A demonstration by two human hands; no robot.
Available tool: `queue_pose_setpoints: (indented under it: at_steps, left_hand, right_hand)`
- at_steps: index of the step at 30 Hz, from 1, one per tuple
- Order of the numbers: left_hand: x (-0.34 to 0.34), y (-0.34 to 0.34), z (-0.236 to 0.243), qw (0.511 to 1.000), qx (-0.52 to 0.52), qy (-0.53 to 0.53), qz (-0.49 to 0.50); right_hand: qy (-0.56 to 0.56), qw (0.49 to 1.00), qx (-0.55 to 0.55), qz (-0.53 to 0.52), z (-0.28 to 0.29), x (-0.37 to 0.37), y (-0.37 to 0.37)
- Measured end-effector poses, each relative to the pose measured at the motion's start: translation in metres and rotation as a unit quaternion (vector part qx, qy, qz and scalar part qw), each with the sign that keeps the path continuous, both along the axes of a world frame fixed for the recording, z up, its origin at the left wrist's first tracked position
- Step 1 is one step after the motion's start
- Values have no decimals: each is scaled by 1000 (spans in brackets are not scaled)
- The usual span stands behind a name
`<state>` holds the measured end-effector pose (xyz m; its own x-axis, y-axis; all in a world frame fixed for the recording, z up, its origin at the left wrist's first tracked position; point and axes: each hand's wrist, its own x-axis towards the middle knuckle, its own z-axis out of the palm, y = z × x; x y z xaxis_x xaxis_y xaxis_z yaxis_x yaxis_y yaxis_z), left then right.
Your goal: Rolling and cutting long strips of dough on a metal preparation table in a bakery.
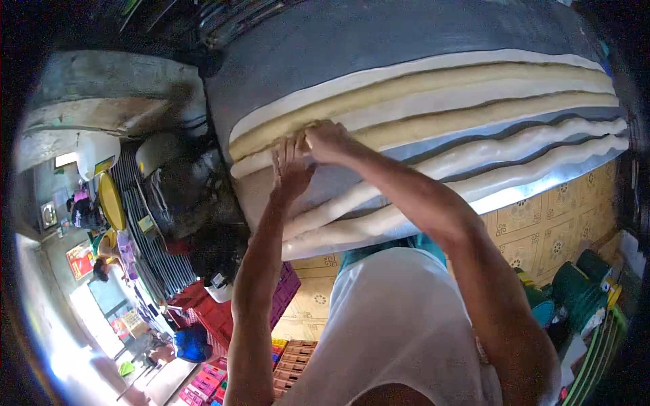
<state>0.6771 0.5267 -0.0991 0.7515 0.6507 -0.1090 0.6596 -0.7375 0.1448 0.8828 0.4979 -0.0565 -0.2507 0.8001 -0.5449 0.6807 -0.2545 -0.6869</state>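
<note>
Two long, flat strips of pale dough run across the dark worktop, each with a tan, paste-like band along it. At the left end of the nearer dough strip [406,128], its edge lies turned up over the band. My left hand [292,166] rests there, fingers stretched onto the dough and thumb apart. Just right of it and touching it, my right hand [326,141] has its fingers curled on the dough edge; the fingertips are partly hidden. Beyond both hands lies the farther dough strip [379,76]. Closer to me are two lumpy dough ropes [487,149], set side by side.
The dark worktop [406,34] ends at a shiny near edge by my body. Crates [203,308] stand on the floor at left, below a dark stack of metal trays. Green containers [579,291] are at lower right, on patterned tan flooring [528,230]. Another person [105,254] is far left.
</note>
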Motion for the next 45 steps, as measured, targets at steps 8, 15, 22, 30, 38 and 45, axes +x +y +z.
queue_pose_setpoints:
  at_steps: [8,15,22,30,38,45]
  left_hand:
    - [29,-10,11,996,-49,66,-40]
    - [65,-1,-2,997,-52,29,-47]
    - [87,-19,0,997,13,-29,-72]
    - [106,-39,8,989,9,-39,-140]
    - [144,-50,6,999,20,25,-43]
    - [153,-59,-1,999,38,-8,-28]
  right_hand:
    - [-112,977,173,-62,-10,25,-19]
    - [-294,867,393,-88,-34,17,-78]
    - [-336,900,270,-62,-8,35,-66]
    - [-109,981,121,-106,-8,94,-62]
    - [-263,844,462,-79,-36,110,-114]
    - [-104,968,223,-36,-8,131,-106]
